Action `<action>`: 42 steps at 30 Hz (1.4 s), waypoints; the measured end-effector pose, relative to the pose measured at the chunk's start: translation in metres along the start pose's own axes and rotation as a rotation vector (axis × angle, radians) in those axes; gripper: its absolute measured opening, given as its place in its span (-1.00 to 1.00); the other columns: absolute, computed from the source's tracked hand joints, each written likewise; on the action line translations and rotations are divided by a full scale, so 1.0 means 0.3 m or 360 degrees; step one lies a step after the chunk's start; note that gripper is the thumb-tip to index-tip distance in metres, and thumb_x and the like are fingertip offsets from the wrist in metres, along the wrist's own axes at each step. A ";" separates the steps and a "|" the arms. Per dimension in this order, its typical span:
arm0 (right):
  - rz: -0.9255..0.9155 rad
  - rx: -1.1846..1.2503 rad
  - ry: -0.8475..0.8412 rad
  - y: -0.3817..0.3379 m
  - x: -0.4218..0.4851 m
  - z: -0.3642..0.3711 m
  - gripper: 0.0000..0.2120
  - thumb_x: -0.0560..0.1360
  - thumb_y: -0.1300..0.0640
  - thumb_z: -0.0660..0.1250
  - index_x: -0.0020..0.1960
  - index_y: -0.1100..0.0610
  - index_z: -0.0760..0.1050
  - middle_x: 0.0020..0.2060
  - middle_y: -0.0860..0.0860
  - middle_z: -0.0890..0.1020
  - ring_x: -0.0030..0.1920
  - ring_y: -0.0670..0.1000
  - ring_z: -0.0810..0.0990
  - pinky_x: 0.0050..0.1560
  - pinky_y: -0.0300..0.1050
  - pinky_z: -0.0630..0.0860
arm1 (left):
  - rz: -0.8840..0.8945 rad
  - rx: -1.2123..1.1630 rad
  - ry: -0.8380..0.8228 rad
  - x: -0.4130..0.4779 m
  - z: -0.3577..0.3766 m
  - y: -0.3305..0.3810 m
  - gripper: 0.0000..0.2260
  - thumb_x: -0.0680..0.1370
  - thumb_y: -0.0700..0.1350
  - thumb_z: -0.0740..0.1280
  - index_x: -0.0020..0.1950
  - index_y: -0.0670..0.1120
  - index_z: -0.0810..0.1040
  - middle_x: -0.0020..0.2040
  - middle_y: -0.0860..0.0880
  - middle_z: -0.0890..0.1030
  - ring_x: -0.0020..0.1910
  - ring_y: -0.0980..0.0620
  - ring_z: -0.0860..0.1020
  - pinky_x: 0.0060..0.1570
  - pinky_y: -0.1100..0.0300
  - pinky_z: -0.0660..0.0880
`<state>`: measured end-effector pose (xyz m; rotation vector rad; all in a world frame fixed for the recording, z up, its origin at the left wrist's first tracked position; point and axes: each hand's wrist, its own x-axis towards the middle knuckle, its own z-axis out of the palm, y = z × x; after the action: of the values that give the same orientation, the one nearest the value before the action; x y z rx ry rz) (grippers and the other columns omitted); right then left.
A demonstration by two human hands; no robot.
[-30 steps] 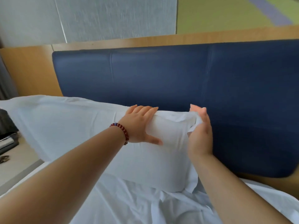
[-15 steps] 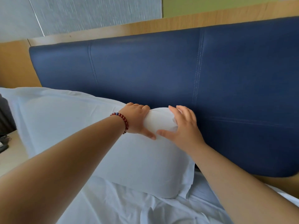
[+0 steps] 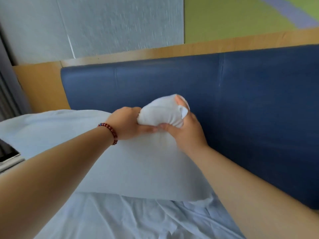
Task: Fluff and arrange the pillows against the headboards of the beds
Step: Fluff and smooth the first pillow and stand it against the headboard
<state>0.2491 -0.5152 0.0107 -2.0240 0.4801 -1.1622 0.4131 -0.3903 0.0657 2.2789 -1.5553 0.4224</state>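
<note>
- Fingers (image 3: 179,101) of the right hand (image 3: 185,135) curl over the top of a bunched corner of the pillow (image 3: 131,169). The thumb presses into the front, so the hand grips a rounded lump of white fabric.
- On the other side the left hand (image 3: 125,124) grips the same corner. Its fingers fold over the top edge and out of sight behind, and its thumb lies along the front.
- The two thumb tips nearly meet.
- A flap of pillowcase sticks out by the right fingers.
- The pillow leans tilted against the blue headboard (image 3: 259,109), with its lower edge on the sheet (image 3: 120,219) and its far end reaching the left edge of view.
- The squeezed corner stands higher than the rest of the top edge.
- The sheet is white and creased below the pillow.
- A bracelet (image 3: 111,132) of dark red beads circles the left wrist.
- A wood panel (image 3: 41,87) frames the headboard; above it are a grey wall (image 3: 112,23) and a green panel (image 3: 233,16).
- A dark object (image 3: 8,157) sits at the left edge; too little shows to name it.
</note>
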 end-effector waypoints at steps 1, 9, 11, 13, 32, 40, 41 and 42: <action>-0.0088 -0.0077 -0.0002 -0.081 0.053 -0.008 -0.10 0.26 -0.32 0.48 0.44 -0.47 0.01 0.27 -0.04 0.49 0.22 0.05 0.53 0.17 0.08 0.53 | -0.0040 -0.0100 0.0085 -0.005 -0.070 -0.016 -0.26 0.11 0.61 0.18 0.05 0.13 0.56 -0.11 0.14 0.63 -0.11 0.04 0.57 -0.13 0.10 0.51; -0.0434 -0.0702 0.0177 -0.568 0.349 -0.067 -0.07 0.30 -0.53 0.22 0.54 -0.14 0.11 0.34 0.09 0.43 0.34 0.17 0.42 0.29 0.11 0.40 | -0.0337 -0.0578 0.0553 0.045 -0.532 -0.070 -0.42 0.30 0.51 0.29 -0.25 -0.02 0.56 -0.52 0.15 0.54 -0.54 0.22 0.49 -0.60 0.34 0.30; -0.0404 -0.0839 0.0126 -0.596 0.362 -0.075 -0.06 0.29 -0.55 0.18 0.54 -0.11 0.15 0.39 0.10 0.41 0.37 0.18 0.40 0.33 0.09 0.37 | -0.0460 -0.0619 0.0490 0.059 -0.547 -0.095 -0.31 0.30 0.53 0.26 -0.04 -0.08 0.62 -0.27 0.07 0.65 -0.29 0.10 0.60 -0.41 0.25 0.40; -0.0338 -0.0935 0.0016 -0.587 0.351 -0.068 -0.05 0.28 -0.57 0.17 0.53 -0.11 0.16 0.43 0.07 0.38 0.40 0.16 0.37 0.35 0.10 0.35 | -0.0553 -0.0734 0.0389 0.052 -0.494 -0.123 -0.24 0.30 0.53 0.26 0.11 -0.11 0.62 -0.05 -0.01 0.67 -0.09 -0.01 0.62 -0.15 0.16 0.49; 0.0018 -0.1333 -0.0334 0.053 0.080 0.141 -0.18 0.39 -0.53 0.03 0.53 -0.29 -0.17 0.59 -0.08 -0.10 0.57 0.06 -0.13 0.51 0.10 -0.10 | -0.0926 -0.0491 0.0246 -0.162 0.221 -0.414 -0.40 0.63 0.21 0.02 0.58 -0.08 0.09 0.55 -0.10 0.23 0.50 -0.11 0.22 0.47 -0.06 0.14; 0.0205 -0.1407 0.0056 0.145 0.052 0.217 0.18 0.08 -0.74 -0.08 0.55 -0.15 -0.07 0.36 0.13 0.34 0.43 0.18 0.21 0.45 0.15 0.02 | -0.1049 -0.0619 0.0278 -0.400 0.562 -0.232 -0.22 0.48 0.41 -0.15 0.56 0.07 -0.32 0.54 0.10 -0.36 0.54 0.01 -0.34 0.49 0.06 -0.29; 0.0192 -0.1471 0.0030 0.147 0.070 0.219 0.23 0.05 -0.75 -0.07 0.55 -0.07 -0.02 0.29 0.13 0.40 0.37 0.17 0.29 0.42 0.13 0.09 | -0.1057 -0.0693 0.0249 -0.408 0.586 -0.226 -0.24 0.51 0.38 -0.13 0.56 0.05 -0.32 0.55 0.07 -0.36 0.54 0.01 -0.32 0.50 0.06 -0.28; 0.0179 -0.1533 -0.0019 0.150 0.082 0.227 0.25 0.04 -0.75 -0.05 0.53 -0.01 0.05 0.25 0.13 0.44 0.32 0.17 0.34 0.37 0.12 0.16 | -0.1084 -0.0811 0.0223 -0.413 0.601 -0.232 -0.28 0.56 0.33 -0.08 0.57 0.02 -0.29 0.57 0.03 -0.33 0.55 0.01 -0.29 0.51 0.06 -0.26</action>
<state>0.3219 -0.5321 -0.0305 -2.7291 1.3161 -0.9172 0.4431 -0.3439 -0.1572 2.1287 -0.6399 -0.0076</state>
